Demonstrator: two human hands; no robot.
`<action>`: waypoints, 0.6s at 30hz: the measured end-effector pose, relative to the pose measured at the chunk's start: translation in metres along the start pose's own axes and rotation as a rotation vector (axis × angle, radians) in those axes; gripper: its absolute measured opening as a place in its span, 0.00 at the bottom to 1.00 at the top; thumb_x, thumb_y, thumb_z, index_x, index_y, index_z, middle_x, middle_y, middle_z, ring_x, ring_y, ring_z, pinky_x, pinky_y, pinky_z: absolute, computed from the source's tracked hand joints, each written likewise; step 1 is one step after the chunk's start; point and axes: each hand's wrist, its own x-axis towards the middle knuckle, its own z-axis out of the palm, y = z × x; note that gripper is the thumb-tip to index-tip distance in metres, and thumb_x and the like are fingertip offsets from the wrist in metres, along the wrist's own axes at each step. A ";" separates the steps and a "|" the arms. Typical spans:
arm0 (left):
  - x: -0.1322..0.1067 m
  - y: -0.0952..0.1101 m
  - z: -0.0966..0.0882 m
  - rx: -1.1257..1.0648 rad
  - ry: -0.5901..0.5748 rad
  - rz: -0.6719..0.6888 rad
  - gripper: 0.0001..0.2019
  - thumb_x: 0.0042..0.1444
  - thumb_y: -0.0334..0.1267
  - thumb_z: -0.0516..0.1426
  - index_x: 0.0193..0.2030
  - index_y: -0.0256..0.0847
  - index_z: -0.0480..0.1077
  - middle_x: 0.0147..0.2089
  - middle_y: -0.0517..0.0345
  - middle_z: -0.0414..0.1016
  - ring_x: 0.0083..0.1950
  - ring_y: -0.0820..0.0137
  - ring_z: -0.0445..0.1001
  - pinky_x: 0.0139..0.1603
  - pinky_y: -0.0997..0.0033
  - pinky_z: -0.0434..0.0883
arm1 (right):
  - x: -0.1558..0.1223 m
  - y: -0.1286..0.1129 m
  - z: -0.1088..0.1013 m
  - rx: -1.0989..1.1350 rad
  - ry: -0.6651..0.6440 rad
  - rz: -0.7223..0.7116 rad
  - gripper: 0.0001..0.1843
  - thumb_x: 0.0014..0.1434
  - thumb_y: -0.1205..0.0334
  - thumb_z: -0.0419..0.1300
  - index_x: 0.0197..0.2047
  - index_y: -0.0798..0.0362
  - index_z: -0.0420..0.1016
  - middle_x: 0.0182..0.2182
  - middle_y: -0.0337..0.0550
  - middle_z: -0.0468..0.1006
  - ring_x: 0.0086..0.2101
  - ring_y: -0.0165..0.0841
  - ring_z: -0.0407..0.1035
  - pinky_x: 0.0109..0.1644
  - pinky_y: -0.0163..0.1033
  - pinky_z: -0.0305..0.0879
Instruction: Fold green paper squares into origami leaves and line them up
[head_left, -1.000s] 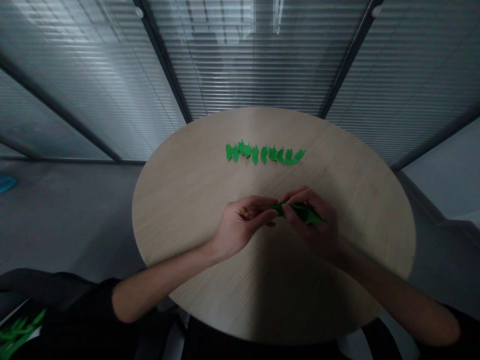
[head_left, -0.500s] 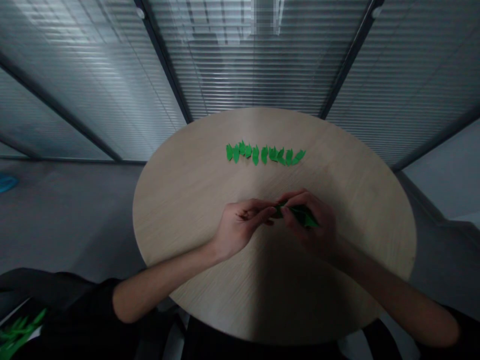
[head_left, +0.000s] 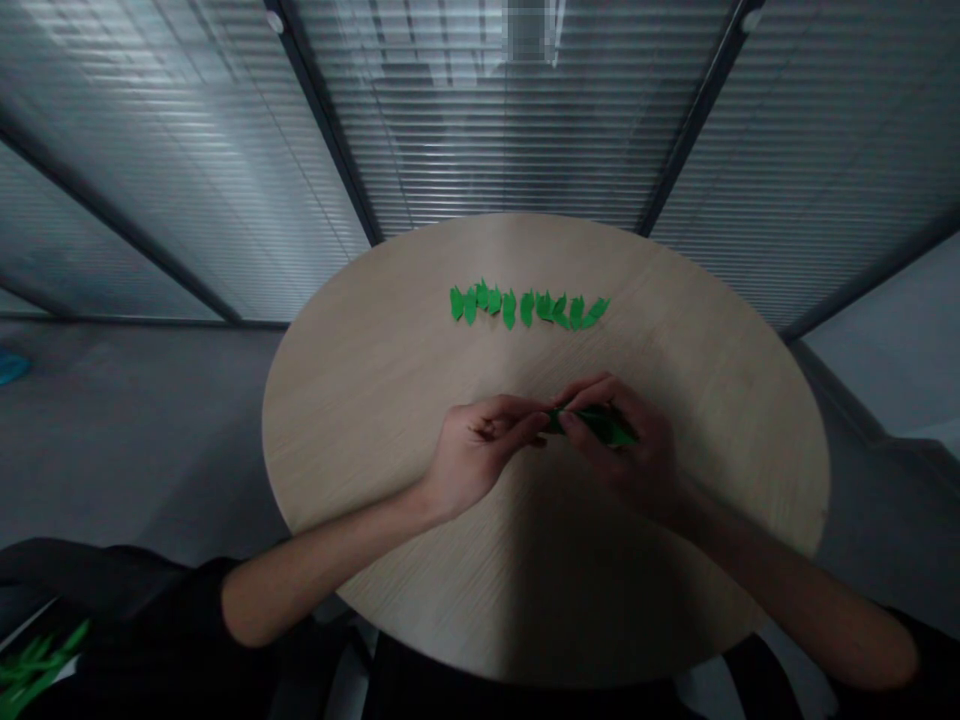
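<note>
Over the near middle of the round wooden table (head_left: 360,400), my left hand (head_left: 480,450) and my right hand (head_left: 634,440) meet around a folded piece of green paper (head_left: 611,428). The left thumb and fingers pinch its left end. My right thumb and fingertips grip it close beside them, and the rest of the paper runs under the right palm, partly hidden and in shadow. Farther back on the table lies a row of several small green leaf-shaped folded paper pieces (head_left: 527,308).
Glass panels with blinds (head_left: 510,150) stand just behind the table's far edge. At the lower left, several long green pieces (head_left: 41,665) lie beside a dark chair or bag. A blue object (head_left: 11,366) rests on the floor at far left.
Both hands keep nearly the same pinch on the green paper; the right fingers have shifted very slightly. The whole view has moved a little. The row of leaf-shaped pieces is unchanged.
</note>
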 end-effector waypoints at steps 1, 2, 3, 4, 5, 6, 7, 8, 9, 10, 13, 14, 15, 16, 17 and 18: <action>0.000 0.000 0.000 -0.004 -0.003 -0.002 0.13 0.58 0.44 0.69 0.42 0.35 0.83 0.39 0.49 0.87 0.34 0.67 0.85 0.40 0.68 0.85 | 0.000 -0.001 0.000 0.007 -0.002 0.002 0.05 0.64 0.68 0.65 0.39 0.49 0.74 0.37 0.41 0.80 0.35 0.31 0.76 0.38 0.37 0.73; 0.000 0.000 0.000 -0.011 -0.006 -0.003 0.13 0.58 0.44 0.69 0.42 0.35 0.83 0.39 0.49 0.87 0.34 0.67 0.85 0.40 0.69 0.85 | 0.001 -0.001 0.000 0.012 -0.003 0.001 0.05 0.64 0.68 0.65 0.39 0.49 0.74 0.37 0.41 0.80 0.35 0.30 0.76 0.38 0.37 0.73; 0.000 0.000 0.000 -0.019 -0.012 -0.004 0.13 0.57 0.43 0.69 0.43 0.35 0.83 0.39 0.49 0.87 0.34 0.68 0.85 0.39 0.69 0.85 | 0.001 -0.001 -0.001 0.015 -0.004 -0.002 0.05 0.64 0.68 0.65 0.39 0.49 0.74 0.37 0.41 0.80 0.35 0.30 0.76 0.38 0.37 0.73; 0.001 0.000 0.000 -0.028 -0.017 -0.004 0.13 0.57 0.43 0.69 0.43 0.35 0.83 0.39 0.49 0.87 0.34 0.68 0.85 0.39 0.70 0.85 | 0.001 -0.001 -0.001 0.015 -0.003 -0.009 0.05 0.64 0.69 0.65 0.39 0.49 0.74 0.37 0.41 0.80 0.35 0.30 0.76 0.38 0.36 0.73; 0.001 0.000 0.000 -0.035 -0.022 -0.005 0.13 0.56 0.43 0.70 0.44 0.36 0.83 0.39 0.49 0.87 0.34 0.68 0.85 0.39 0.71 0.84 | 0.001 -0.001 0.000 0.012 -0.002 -0.017 0.06 0.64 0.69 0.65 0.39 0.49 0.74 0.38 0.41 0.81 0.35 0.30 0.77 0.38 0.36 0.73; 0.001 0.000 0.000 -0.038 -0.026 -0.005 0.14 0.55 0.42 0.70 0.44 0.36 0.83 0.39 0.50 0.87 0.34 0.69 0.85 0.39 0.71 0.84 | 0.001 0.000 0.000 0.008 0.002 -0.027 0.06 0.63 0.69 0.65 0.39 0.49 0.74 0.38 0.41 0.81 0.36 0.30 0.77 0.39 0.36 0.73; 0.001 0.000 0.000 -0.039 -0.028 -0.007 0.14 0.55 0.42 0.71 0.44 0.36 0.83 0.39 0.50 0.87 0.35 0.68 0.85 0.39 0.72 0.84 | 0.000 0.001 0.000 0.003 0.003 -0.037 0.06 0.64 0.69 0.65 0.39 0.49 0.74 0.38 0.41 0.81 0.36 0.30 0.77 0.39 0.37 0.73; 0.002 0.000 -0.001 -0.039 -0.028 -0.009 0.14 0.54 0.41 0.71 0.44 0.36 0.83 0.39 0.50 0.87 0.35 0.69 0.85 0.39 0.72 0.84 | 0.000 0.002 0.000 -0.005 0.003 -0.048 0.06 0.64 0.69 0.65 0.39 0.49 0.74 0.38 0.40 0.81 0.36 0.30 0.77 0.39 0.37 0.73; 0.002 0.000 -0.001 -0.039 -0.028 -0.012 0.14 0.54 0.41 0.71 0.44 0.36 0.83 0.38 0.50 0.87 0.35 0.69 0.85 0.39 0.73 0.83 | 0.000 0.003 0.001 -0.014 0.002 -0.058 0.06 0.64 0.69 0.65 0.39 0.49 0.74 0.38 0.40 0.81 0.36 0.30 0.77 0.39 0.37 0.74; 0.002 0.001 -0.001 -0.039 -0.028 -0.014 0.13 0.54 0.40 0.71 0.44 0.36 0.83 0.38 0.50 0.87 0.34 0.69 0.84 0.38 0.74 0.83 | -0.001 0.003 0.001 -0.025 -0.001 -0.067 0.06 0.64 0.69 0.66 0.40 0.48 0.74 0.38 0.41 0.81 0.36 0.31 0.77 0.39 0.37 0.74; 0.002 0.001 -0.001 -0.041 -0.027 -0.018 0.12 0.55 0.40 0.71 0.43 0.36 0.83 0.38 0.50 0.87 0.33 0.70 0.84 0.37 0.75 0.82 | -0.002 0.005 0.001 -0.060 -0.014 -0.078 0.06 0.64 0.68 0.65 0.40 0.48 0.74 0.39 0.42 0.81 0.37 0.32 0.78 0.40 0.39 0.75; 0.002 0.000 -0.001 -0.039 -0.024 -0.017 0.12 0.55 0.40 0.71 0.43 0.36 0.83 0.38 0.50 0.87 0.33 0.70 0.84 0.37 0.75 0.82 | -0.003 0.006 0.001 -0.068 -0.017 -0.079 0.06 0.64 0.68 0.65 0.40 0.48 0.74 0.39 0.42 0.81 0.37 0.32 0.78 0.40 0.39 0.75; 0.002 0.000 -0.001 -0.038 -0.018 -0.016 0.12 0.55 0.41 0.71 0.42 0.36 0.83 0.38 0.50 0.87 0.33 0.70 0.84 0.37 0.74 0.83 | -0.003 0.006 0.000 -0.074 -0.019 -0.080 0.06 0.65 0.68 0.65 0.41 0.48 0.74 0.40 0.42 0.82 0.38 0.33 0.78 0.41 0.40 0.76; 0.002 0.000 -0.001 -0.039 -0.009 -0.014 0.12 0.55 0.41 0.71 0.42 0.36 0.83 0.37 0.50 0.87 0.33 0.70 0.84 0.37 0.74 0.82 | -0.003 0.006 0.000 -0.078 -0.022 -0.084 0.05 0.65 0.67 0.65 0.41 0.47 0.74 0.40 0.42 0.82 0.38 0.33 0.78 0.41 0.40 0.76; 0.002 -0.001 -0.001 -0.040 0.001 -0.012 0.12 0.55 0.41 0.71 0.41 0.36 0.83 0.36 0.51 0.87 0.33 0.69 0.84 0.36 0.74 0.82 | -0.003 0.006 0.000 -0.080 -0.024 -0.090 0.05 0.65 0.67 0.65 0.41 0.47 0.74 0.40 0.42 0.82 0.38 0.33 0.78 0.41 0.40 0.76; 0.002 -0.001 -0.001 -0.041 0.010 -0.012 0.11 0.55 0.41 0.71 0.40 0.36 0.83 0.36 0.51 0.86 0.33 0.69 0.84 0.36 0.74 0.82 | -0.003 0.006 0.000 -0.080 -0.026 -0.095 0.05 0.65 0.67 0.65 0.41 0.47 0.74 0.40 0.42 0.82 0.39 0.33 0.79 0.41 0.40 0.76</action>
